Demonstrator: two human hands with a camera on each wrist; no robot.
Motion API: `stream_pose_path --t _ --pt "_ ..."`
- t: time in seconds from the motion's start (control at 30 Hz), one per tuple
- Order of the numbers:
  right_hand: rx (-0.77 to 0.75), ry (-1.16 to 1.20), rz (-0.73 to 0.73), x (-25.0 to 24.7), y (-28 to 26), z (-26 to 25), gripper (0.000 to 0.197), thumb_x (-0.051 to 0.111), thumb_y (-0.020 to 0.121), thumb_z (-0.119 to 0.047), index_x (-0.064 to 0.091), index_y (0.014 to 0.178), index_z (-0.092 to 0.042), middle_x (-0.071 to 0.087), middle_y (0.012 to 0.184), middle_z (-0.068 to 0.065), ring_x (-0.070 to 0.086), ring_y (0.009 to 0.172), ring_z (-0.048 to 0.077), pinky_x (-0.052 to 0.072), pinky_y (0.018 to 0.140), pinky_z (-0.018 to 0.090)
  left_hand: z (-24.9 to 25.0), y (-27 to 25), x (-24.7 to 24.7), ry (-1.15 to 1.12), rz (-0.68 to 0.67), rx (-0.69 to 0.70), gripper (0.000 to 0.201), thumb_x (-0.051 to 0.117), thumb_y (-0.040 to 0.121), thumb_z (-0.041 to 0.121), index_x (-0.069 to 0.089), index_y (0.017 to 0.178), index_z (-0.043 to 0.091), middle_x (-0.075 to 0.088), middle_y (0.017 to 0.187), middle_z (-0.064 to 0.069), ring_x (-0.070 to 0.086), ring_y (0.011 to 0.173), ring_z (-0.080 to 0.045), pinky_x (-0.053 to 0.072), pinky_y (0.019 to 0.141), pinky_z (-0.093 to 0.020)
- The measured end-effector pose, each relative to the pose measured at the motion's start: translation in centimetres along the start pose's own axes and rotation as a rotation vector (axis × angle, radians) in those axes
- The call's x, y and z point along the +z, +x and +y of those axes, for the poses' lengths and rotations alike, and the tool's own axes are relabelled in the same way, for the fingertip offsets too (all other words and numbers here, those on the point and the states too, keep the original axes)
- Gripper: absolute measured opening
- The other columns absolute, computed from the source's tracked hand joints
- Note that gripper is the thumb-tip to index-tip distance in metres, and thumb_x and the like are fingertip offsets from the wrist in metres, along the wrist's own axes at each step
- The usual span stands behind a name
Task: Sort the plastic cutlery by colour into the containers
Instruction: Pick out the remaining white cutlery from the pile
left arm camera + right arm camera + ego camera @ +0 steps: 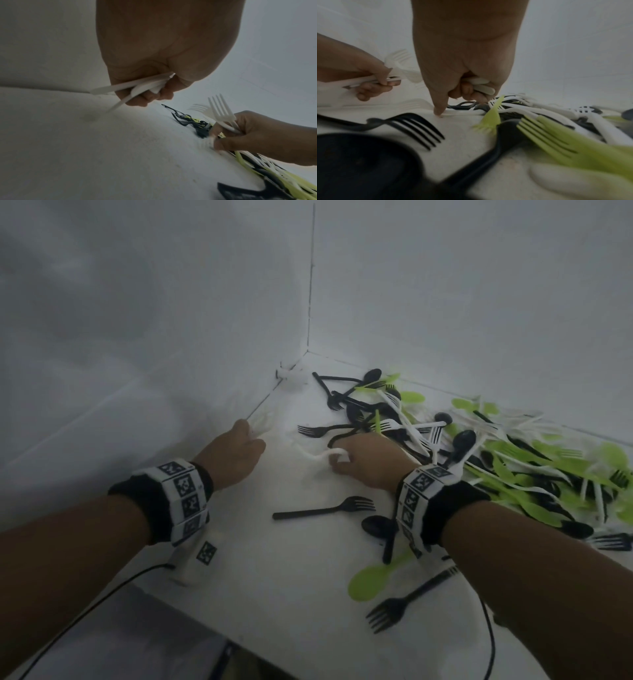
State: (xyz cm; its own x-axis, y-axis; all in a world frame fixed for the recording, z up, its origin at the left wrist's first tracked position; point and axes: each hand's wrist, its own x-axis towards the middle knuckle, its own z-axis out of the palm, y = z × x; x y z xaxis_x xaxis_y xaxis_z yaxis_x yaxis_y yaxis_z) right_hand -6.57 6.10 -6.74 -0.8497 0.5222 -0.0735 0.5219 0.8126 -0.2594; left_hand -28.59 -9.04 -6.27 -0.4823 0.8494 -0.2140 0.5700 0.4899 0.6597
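Left hand [164,56]: fingers curling round white cutlery handles [130,86]. Right hand [464,54]: gripping white forks [221,111], index fingertip pressing the white tabletop [274,559] beside the mixed cutlery pile [496,460]

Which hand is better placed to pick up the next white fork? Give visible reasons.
Probably the right hand: it rests at the edge of the mixed pile, forefinger on a white fork. The left hand grips white cutlery near the wall.

no readable text anywhere; the wristbands [186,498] carry only black-and-white square marker patterns.
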Motion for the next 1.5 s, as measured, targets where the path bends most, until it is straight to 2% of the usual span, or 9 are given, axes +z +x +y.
stream_pose_path --t 0.13,0.27,0.37,0.47,0.63,0.8,0.97,1.2,1.5 --pt "0.021 0.216 0.224 -0.2 0.3 -0.5 0.019 0.053 0.105 -0.035 0.063 0.098 -0.019 0.065 0.091 0.001 0.06 0.087 0.022 0.041 0.072 0.033 -0.1 0.0 -0.1 -0.103 0.018 0.046 0.033 0.044 0.096 0.038 0.042 0.101 0.006 0.055 0.085 -0.013 0.052 0.073 -0.024 0.05 0.069 -0.048" --pt "0.282 0.584 0.67 -2.6 0.1 -1.0 0.02 0.046 0.108 -0.034 0.048 0.103 -0.015 0.051 0.102 0.005 0.049 0.091 0.021 0.036 0.075 0.032 0.8 0.5 0.8 -0.062 0.039 0.101 0.025 0.047 0.103 0.027 0.047 0.096 0.003 0.052 0.08 -0.006 0.046 0.07 -0.022 0.039 0.065 -0.034" --pt "0.463 0.839 0.817 -4.5 -1.2 0.2 0.023 0.044 0.106 -0.035 0.049 0.109 -0.013 0.065 0.092 0.004 0.057 0.071 0.014 0.044 0.062 0.032 2.7 0.7 1.7 0.103 -0.002 0.207 0.029 0.054 0.098 0.027 0.044 0.074 0.015 0.05 0.07 -0.001 0.046 0.065 -0.02 0.035 0.062 -0.034" --pt "0.646 0.922 0.736 -4.8 -3.5 2.6 0.022 0.049 0.103 -0.026 0.049 0.12 -0.012 0.072 0.083 0.004 0.056 0.054 0.004 0.043 0.051 0.024 5.0 1.1 3.3 0.232 -0.091 0.366 0.031 0.053 0.1 0.033 0.046 0.074 0.02 0.052 0.07 0.005 0.05 0.067 -0.019 0.034 0.06 -0.031" --pt "0.826 0.997 0.61 -3.4 -7.9 6.7 0.057 0.05 0.1 -0.017 0.032 0.152 -0.005 0.076 0.079 0.007 0.058 0.064 0.011 0.043 0.059 0.028 10.0 1.8 6.5 0.368 -0.16 0.672 0.019 0.055 0.102 0.035 0.064 0.109 0.02 0.062 0.095 0.008 0.057 0.082 -0.015 0.039 0.066 -0.029" --pt "0.839 0.807 0.576 -3.3 -12.3 8.4 0.024 0.054 0.093 -0.018 0.068 0.085 0.0 0.061 0.048 -0.008 0.051 0.048 0.009 0.038 0.051 0.026 14.8 3.7 10.2 0.57 -0.198 0.806 0.022 0.053 0.101 0.039 0.062 0.101 0.019 0.065 0.096 -0.002 0.062 0.091 -0.025 0.045 0.071 -0.035" --pt "0.872 0.883 0.57 -3.4 -15.1 8.7 0.02 0.056 0.095 -0.021 0.054 0.113 -0.012 0.066 0.085 0.003 0.055 0.069 0.015 0.042 0.06 0.031 17.6 4.9 12.4 0.768 -0.216 0.828 0.029 0.051 0.103 0.034 0.063 0.124 0.017 0.065 0.121 -0.009 0.06 0.113 -0.029 0.047 0.088 -0.037" --pt "0.901 0.847 0.619 -3.6 -16.5 9.4 0.02 0.051 0.098 -0.021 0.058 0.107 -0.005 0.064 0.083 0.002 0.053 0.071 0.017 0.039 0.064 0.033 18.1 5.1 11.3 0.889 -0.22 0.91 0.032 0.05 0.105 0.033 0.05 0.131 0.015 0.046 0.128 -0.008 0.062 0.093 -0.029 0.048 0.071 -0.039" --pt "0.955 0.935 0.77 -4.8 -17.5 10.6 0.013 0.044 0.102 -0.02 0.048 0.108 -0.009 0.044 0.088 0.002 0.038 0.068 0.015 0.034 0.056 0.031 18.9 3.2 6.9 0.693 -0.164 0.891 0.032 0.058 0.099 0.033 0.059 0.128 0.017 0.068 0.113 -0.004 0.064 0.099 -0.028 0.043 0.076 -0.032"
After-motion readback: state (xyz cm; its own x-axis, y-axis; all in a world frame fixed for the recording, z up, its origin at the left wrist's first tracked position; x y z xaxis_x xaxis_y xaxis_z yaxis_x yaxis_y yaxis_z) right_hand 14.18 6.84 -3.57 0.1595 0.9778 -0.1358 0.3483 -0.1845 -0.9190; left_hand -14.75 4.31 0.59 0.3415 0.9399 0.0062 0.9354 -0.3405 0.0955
